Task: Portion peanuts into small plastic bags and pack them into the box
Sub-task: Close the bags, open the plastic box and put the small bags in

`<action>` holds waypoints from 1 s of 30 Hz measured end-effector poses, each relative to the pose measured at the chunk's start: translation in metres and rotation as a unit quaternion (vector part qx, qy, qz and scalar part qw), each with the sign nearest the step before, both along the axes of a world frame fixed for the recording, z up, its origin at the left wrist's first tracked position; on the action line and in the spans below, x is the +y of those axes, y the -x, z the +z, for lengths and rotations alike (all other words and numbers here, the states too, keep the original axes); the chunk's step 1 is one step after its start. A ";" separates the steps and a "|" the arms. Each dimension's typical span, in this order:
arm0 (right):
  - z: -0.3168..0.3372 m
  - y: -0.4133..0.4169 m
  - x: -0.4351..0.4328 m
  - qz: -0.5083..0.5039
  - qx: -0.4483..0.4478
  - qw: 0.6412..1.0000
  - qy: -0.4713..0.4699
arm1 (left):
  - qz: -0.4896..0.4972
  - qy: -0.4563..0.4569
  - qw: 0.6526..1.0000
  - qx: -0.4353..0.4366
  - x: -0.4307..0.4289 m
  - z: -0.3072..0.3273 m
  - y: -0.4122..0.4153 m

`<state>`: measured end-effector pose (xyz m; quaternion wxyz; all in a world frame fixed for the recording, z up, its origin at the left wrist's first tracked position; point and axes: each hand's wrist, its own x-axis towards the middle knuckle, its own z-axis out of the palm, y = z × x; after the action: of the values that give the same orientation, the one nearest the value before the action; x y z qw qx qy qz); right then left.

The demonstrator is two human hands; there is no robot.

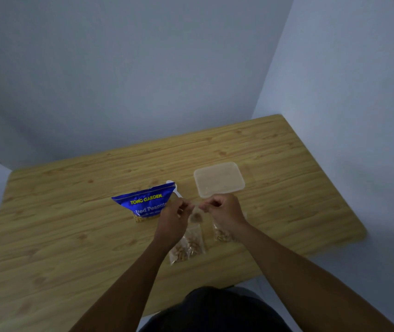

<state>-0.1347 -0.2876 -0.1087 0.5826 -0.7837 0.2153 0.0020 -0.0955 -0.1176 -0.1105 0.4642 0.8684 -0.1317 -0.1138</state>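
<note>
Left hand (pixel 172 212): fingers curled, pinching the top of the small bag (pixel 196 217) on its left side.
Right hand (pixel 222 209): fingers curled, pinching the same top on its right side.
Small bag: clear, held up over the middle of the counter (pixel 71 212), with a brown patch showing inside.
Peanut pack (pixel 143 204): blue, lying just left of the left hand.
Spoon (pixel 171 185): white, sticking out behind the pack.
Box (pixel 218 179): clear, just past the right hand, toward the far edge.
Filled bags (pixel 187 245): peanuts inside, lying flat under the arms, toward the near edge.
</note>
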 end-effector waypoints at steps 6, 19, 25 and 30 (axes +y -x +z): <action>-0.001 0.008 -0.014 0.007 -0.001 1.000 -0.004 | -0.021 0.005 0.999 -0.027 -0.014 0.007 0.008; -0.030 0.044 -0.031 -0.042 0.083 0.993 -0.070 | -0.012 0.034 0.987 0.158 -0.016 -0.005 0.019; -0.051 0.048 -0.053 -0.073 0.110 0.988 0.085 | 0.021 -0.015 0.980 0.196 0.005 -0.023 0.018; -0.062 0.052 -0.056 -0.061 0.112 0.982 0.140 | 0.005 -0.110 0.977 0.185 0.022 -0.037 0.022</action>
<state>-0.1868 -0.3440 -0.1702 0.4383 -0.8377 0.3249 0.0239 -0.1178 -0.0954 -0.1476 0.3827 0.8789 -0.0260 -0.2836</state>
